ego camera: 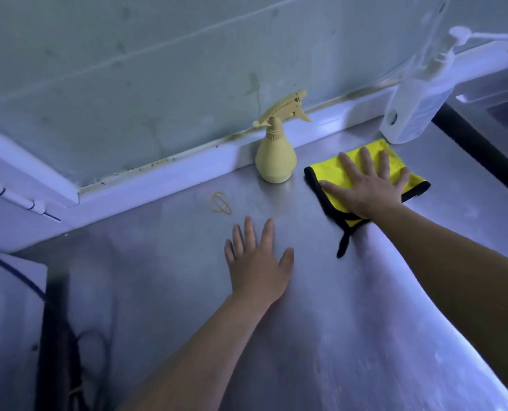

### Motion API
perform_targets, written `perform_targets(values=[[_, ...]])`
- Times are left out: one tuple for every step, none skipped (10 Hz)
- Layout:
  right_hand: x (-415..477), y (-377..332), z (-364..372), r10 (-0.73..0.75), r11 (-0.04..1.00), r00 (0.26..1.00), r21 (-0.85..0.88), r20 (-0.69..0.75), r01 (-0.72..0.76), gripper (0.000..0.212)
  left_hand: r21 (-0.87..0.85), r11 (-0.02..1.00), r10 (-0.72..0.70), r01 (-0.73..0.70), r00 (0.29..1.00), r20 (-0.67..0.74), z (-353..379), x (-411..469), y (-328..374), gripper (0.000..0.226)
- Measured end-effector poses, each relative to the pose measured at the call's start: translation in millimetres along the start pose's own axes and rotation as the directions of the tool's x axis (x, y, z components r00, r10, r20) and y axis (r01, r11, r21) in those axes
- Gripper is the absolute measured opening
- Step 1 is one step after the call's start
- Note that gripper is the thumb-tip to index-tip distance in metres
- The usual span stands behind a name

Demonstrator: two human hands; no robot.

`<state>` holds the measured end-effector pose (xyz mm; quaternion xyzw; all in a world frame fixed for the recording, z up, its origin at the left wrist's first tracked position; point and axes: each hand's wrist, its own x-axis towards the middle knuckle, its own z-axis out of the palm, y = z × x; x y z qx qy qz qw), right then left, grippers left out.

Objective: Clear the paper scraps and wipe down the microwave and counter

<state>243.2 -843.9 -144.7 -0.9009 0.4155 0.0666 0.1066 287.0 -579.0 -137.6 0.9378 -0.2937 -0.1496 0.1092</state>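
A yellow cloth (407,170) with black edging lies folded on the steel counter (321,336). My right hand (368,185) presses flat on the cloth with its fingers spread and straight. My left hand (257,262) rests flat on the bare counter, fingers straight, a little in front of two yellow rubber bands (221,203). A pale yellow spray bottle (276,146) stands upright by the back rim, just left of the cloth. No paper scraps or microwave are in view.
A clear pump bottle (418,105) stands at the back right, behind the cloth. A stained wall (128,84) rises behind the counter. A white hinged surface (15,203) sits at the left, with dark cables (68,336) below it.
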Motion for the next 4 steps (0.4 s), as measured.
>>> perform_targets(values=[[-1,-3,0,0.012,1.000,1.000,-0.023,0.007,-0.012,0.099,-0.007,0.999,0.048,-0.048,0.998,0.030,4,-3,-17,0.072],[-5,-9,-12,0.061,0.997,0.992,-0.057,0.106,-0.056,0.096,-0.072,0.996,0.058,-0.048,0.987,0.149,-3,3,-21,0.080],[-20,-26,-24,0.117,0.993,0.979,-0.053,0.164,-0.110,0.088,-0.182,0.982,0.091,-0.040,0.956,0.279,-30,12,-28,0.078],[-44,-57,-32,0.080,0.985,0.996,0.154,0.027,-0.083,0.071,-0.441,0.895,0.058,0.069,0.962,0.268,-65,11,-40,0.048]])
